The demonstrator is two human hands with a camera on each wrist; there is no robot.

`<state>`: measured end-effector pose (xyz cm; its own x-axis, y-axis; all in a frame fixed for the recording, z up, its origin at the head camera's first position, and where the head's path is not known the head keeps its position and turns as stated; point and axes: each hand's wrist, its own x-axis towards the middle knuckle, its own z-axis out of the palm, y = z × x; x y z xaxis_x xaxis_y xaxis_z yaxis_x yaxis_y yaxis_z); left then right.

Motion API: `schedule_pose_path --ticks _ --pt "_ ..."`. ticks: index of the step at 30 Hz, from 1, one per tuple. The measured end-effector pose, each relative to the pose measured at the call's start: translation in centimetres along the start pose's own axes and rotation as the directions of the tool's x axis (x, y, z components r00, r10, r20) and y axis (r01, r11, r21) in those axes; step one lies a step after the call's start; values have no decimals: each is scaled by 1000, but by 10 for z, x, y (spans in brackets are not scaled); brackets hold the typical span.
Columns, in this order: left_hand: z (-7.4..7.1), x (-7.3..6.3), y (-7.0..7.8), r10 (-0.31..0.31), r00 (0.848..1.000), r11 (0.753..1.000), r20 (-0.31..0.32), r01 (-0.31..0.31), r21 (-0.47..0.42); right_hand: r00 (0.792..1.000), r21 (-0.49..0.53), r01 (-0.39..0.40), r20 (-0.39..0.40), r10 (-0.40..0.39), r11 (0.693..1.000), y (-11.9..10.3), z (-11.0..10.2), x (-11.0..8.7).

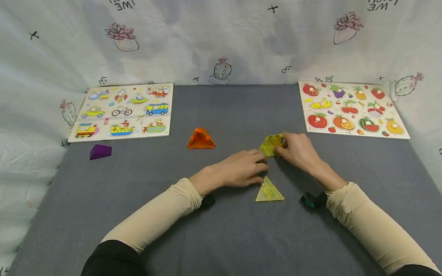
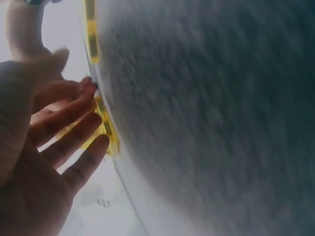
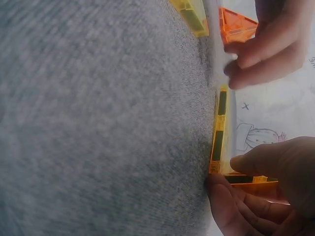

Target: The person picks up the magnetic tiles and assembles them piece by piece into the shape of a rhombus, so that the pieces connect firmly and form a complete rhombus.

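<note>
My right hand (image 1: 300,150) pinches a translucent yellow triangular magnetic tile (image 3: 251,179) between thumb and fingers. In the right wrist view this tile stands up from the table, its edge meeting another yellow tile (image 3: 219,130) that lies flat. My left hand (image 1: 244,169) reaches in from the left, fingers loosely extended, fingertips right at the left side of the yellow tiles (image 1: 269,145); the left wrist view shows its fingers spread with nothing gripped. A separate yellow triangle tile (image 1: 269,192) lies flat nearer to me, just below the left fingertips.
An orange tile pyramid (image 1: 201,139) stands left of the hands, and a purple tile shape (image 1: 100,151) sits farther left. Behind are a vehicle puzzle board (image 1: 138,119) and, at right, a fruit puzzle board (image 1: 335,117). A patterned curtain (image 1: 235,34) borders the grey table (image 1: 231,243).
</note>
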<state>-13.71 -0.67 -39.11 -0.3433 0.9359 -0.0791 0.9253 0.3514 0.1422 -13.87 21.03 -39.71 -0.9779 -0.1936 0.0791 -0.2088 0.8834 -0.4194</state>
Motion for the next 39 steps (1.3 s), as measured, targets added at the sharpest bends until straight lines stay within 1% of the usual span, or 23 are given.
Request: schedule_pose_path --ticks 2,4,7,10,13,16,19,22,25,27,30,32,34,37,39 --pt "0 1 6 32 999 999 22 -32 -4 1000 2 -3 -1 3 1000 0 0 0" --pt "2 2 11 57 997 998 49 -57 11 1000 3 -4 2 4 1000 1 0 0" --pt "4 2 17 68 995 996 73 -72 48 1000 5 -6 0 6 1000 1 0 -1" --pt "5 1 19 72 994 994 79 -78 75 1000 2 -7 -1 7 1000 2 0 -1" --pt "5 -1 18 78 994 996 78 -82 45 1000 1 -13 -1 13 1000 2 0 -2" --pt "4 -3 16 66 995 998 72 -65 -20 1000 0 -18 -4 18 1000 3 0 -2" --pt "4 -7 11 19 998 996 64 -13 -89 1000 -3 -21 -6 21 1000 5 0 -2" --pt "3 -12 5 -54 996 988 64 62 -140 1000 -6 -22 -6 22 1000 6 -2 -2" --pt "3 -18 -2 -135 988 972 79 147 -182 1000 -9 -24 -2 24 1000 6 -3 -2" --pt "3 -21 -7 -187 978 955 92 203 -218 1000 -13 -23 1 23 1000 6 -3 -2" --pt "4 -25 -14 -247 963 924 102 266 -273 1000 -17 -23 3 23 1000 6 -3 -2" --pt "3 -28 -19 -278 955 905 100 295 -307 1000 -16 -23 1 23 1000 6 -3 -2" --pt "2 -30 -23 -303 949 888 85 314 -335 1000 -12 -21 -1 21 1000 6 -3 -2" --pt "1 -32 -27 -341 939 866 41 330 -376 1000 -10 -20 0 20 1000 6 -4 -2" --pt "1 -33 -29 -372 928 853 8 345 -392 1000 -9 -21 3 21 1000 6 -3 -2"
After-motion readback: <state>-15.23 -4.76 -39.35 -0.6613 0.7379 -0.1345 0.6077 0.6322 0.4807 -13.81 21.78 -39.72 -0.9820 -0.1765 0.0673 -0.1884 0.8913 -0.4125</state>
